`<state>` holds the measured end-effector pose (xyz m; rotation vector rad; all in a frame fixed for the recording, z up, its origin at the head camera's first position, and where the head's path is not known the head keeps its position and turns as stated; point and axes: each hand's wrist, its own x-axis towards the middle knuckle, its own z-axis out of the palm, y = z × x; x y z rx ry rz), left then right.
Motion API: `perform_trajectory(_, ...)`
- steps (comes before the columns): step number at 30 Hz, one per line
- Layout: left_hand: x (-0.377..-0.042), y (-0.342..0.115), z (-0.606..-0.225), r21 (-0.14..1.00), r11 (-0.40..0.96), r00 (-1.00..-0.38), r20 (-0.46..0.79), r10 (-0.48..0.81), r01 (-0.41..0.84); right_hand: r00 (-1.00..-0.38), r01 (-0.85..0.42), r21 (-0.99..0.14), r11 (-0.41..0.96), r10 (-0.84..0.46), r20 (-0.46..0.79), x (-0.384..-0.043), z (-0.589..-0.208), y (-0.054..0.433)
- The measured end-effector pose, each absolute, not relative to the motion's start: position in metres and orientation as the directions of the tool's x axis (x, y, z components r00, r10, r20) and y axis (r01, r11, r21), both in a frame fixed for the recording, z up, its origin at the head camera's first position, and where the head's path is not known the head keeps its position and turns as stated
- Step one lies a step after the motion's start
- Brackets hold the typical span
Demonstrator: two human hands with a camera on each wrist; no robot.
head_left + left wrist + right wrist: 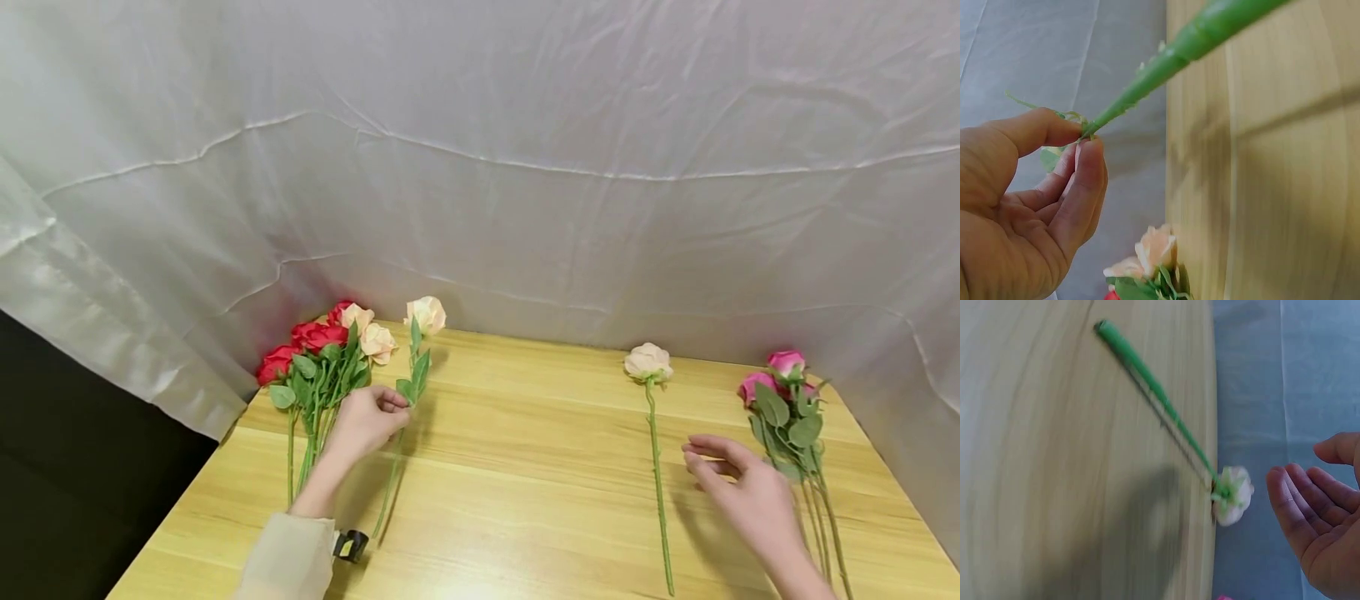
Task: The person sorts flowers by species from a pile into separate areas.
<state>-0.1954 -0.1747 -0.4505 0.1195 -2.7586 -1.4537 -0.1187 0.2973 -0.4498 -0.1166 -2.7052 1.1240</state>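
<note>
Between thumb and fingertips my left hand pinches the stem of a cream rose, just below its leaves. In the left wrist view the green stem slants away from the pinching fingers, over the table. My right hand hovers with loosely bent fingers and nothing in them. Left of it a pale pink rose lies on the table, its bare stem pointing toward me. The right wrist view shows that rose apart from the fingers.
Left of my left hand lie red roses and peach roses in a bunch. Magenta roses lie at the right, partly behind my right hand. A grey curtain hangs along the back of the wooden table.
</note>
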Motion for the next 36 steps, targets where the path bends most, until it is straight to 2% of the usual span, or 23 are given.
perform_trajectory(5, -0.199, -0.161, -0.450, 0.861, 0.507, -0.997, -0.010, -0.078, -0.048, -0.973, -0.066, -0.751, 0.657, 0.124, 0.195, -0.124, -0.451, 0.277)
perform_trajectory(18, -0.202, -0.116, -0.449, 0.930, 0.367, -0.999, 0.025, -0.043, 0.007, -0.979, -0.118, -0.831, 0.544, 0.074, 0.188, -0.129, -0.463, 0.228)
perform_trajectory(29, -0.199, -0.084, -0.455, 0.958, 0.268, -0.994, 0.106, 0.010, 0.105, -0.995, -0.067, -0.901, 0.428, 0.032, 0.090, -0.128, -0.472, 0.194)
perform_trajectory(36, -0.196, -0.065, -0.455, 0.968, 0.216, -0.992, 0.121, 0.036, 0.126, -0.999, -0.034, -0.933, 0.358, 0.014, 0.042, -0.128, -0.471, 0.174)
